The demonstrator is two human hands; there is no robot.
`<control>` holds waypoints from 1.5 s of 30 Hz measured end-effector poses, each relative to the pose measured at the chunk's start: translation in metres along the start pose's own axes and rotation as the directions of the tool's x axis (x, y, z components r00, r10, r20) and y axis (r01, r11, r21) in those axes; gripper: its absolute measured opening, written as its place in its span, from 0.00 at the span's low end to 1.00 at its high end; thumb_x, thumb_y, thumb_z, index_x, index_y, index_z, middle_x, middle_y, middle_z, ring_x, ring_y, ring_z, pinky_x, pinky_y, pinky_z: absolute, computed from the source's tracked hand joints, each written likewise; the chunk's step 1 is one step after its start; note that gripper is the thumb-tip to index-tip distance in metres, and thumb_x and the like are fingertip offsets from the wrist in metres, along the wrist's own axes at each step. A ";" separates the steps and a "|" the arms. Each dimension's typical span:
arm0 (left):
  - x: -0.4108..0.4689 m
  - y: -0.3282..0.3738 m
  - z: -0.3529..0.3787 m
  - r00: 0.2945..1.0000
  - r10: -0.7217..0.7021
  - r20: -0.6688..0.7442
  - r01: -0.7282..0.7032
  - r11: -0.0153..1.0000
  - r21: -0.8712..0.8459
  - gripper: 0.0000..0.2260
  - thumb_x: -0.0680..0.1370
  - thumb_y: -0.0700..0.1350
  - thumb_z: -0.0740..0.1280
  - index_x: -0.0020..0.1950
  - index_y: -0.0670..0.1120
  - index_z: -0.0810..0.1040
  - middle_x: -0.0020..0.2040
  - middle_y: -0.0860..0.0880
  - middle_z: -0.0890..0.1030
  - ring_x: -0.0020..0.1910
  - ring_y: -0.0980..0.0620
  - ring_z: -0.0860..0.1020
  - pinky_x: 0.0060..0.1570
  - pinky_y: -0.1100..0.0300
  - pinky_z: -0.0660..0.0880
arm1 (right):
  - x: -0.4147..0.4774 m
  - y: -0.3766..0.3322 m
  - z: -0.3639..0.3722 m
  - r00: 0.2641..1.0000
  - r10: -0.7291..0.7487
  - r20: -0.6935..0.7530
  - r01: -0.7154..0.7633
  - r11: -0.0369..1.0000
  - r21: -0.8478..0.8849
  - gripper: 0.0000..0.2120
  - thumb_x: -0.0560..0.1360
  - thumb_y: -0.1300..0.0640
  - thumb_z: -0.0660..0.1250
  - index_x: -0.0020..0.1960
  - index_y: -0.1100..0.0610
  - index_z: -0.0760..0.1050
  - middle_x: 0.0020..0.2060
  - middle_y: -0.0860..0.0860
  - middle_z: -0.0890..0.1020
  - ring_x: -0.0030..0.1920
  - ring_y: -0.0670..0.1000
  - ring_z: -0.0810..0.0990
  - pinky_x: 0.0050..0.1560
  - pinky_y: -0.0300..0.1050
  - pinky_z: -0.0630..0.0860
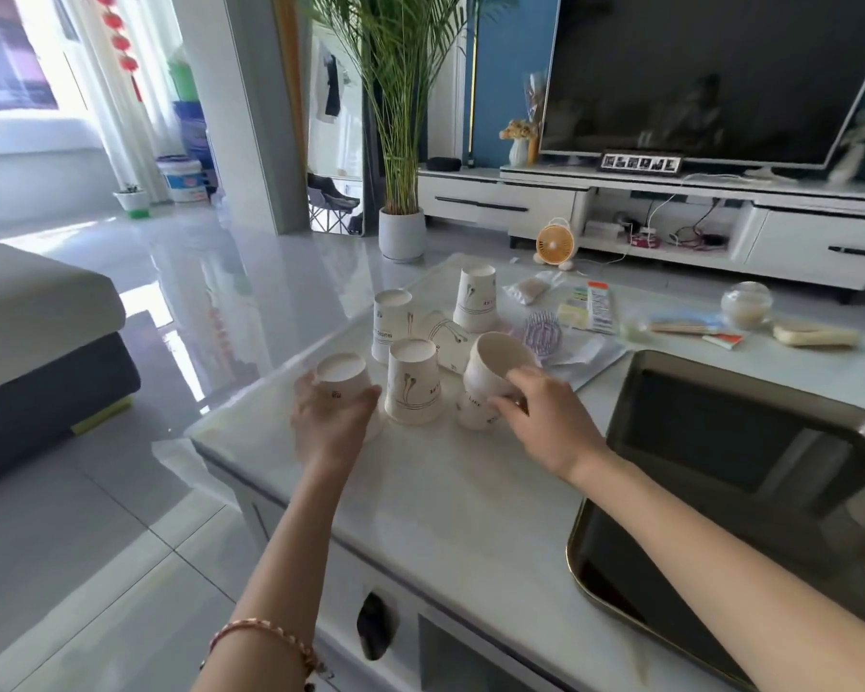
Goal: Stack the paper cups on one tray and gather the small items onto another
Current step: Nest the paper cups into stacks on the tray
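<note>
Centre of frame, on the worktop (445, 491): left hand (333, 422) fingers grasp an inverted cup (343, 376); right hand (545, 424) fingers grasp a tilted cup (493, 364).

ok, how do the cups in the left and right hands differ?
Pose: the left cup stands upside down, base up; the right cup is mouth up, inside showing. Tilt: left cup sits straight in the left hand, right cup leans in the right hand. Both are white printed paper cups.

Home living room, television (710, 72), sofa (36, 312), potted palm (400, 117)
</note>
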State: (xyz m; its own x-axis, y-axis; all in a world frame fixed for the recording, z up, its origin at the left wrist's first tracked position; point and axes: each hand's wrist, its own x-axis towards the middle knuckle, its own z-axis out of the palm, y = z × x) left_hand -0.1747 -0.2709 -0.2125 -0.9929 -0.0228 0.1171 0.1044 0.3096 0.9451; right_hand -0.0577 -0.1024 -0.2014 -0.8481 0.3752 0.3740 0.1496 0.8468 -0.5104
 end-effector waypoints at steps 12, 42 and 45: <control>-0.052 0.048 -0.008 0.763 -0.316 0.564 0.626 0.142 -0.767 0.15 0.75 0.49 0.66 0.51 0.38 0.71 0.47 0.36 0.76 0.44 0.40 0.78 0.52 0.44 0.76 | -0.029 -0.067 -0.025 1.000 0.014 -0.001 -0.010 0.783 0.622 0.09 0.79 0.55 0.60 0.48 0.60 0.74 0.25 0.50 0.73 0.24 0.44 0.72 0.27 0.35 0.70; -0.013 0.035 0.038 0.946 -0.071 0.317 0.275 0.694 -0.665 0.14 0.76 0.48 0.65 0.59 0.45 0.73 0.51 0.45 0.77 0.47 0.49 0.78 0.47 0.50 0.80 | -0.045 -0.010 -0.048 0.940 0.335 -0.059 -0.199 0.682 0.704 0.06 0.78 0.57 0.60 0.53 0.57 0.74 0.34 0.52 0.80 0.22 0.45 0.75 0.22 0.37 0.70; -0.036 0.033 0.036 0.810 -0.100 0.578 0.566 0.393 -0.724 0.14 0.78 0.48 0.61 0.59 0.42 0.74 0.53 0.43 0.78 0.51 0.46 0.78 0.48 0.51 0.80 | -0.043 -0.021 -0.042 0.933 0.354 -0.068 -0.184 0.630 0.755 0.07 0.79 0.56 0.59 0.53 0.58 0.73 0.35 0.54 0.78 0.22 0.44 0.73 0.22 0.37 0.69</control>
State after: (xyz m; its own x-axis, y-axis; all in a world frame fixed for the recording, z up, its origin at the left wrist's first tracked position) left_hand -0.1375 -0.2258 -0.1961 -0.8476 0.5004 -0.1764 -0.4793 -0.5795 0.6591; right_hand -0.0028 -0.1203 -0.1745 -0.7034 0.6756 0.2211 -0.1334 0.1800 -0.9746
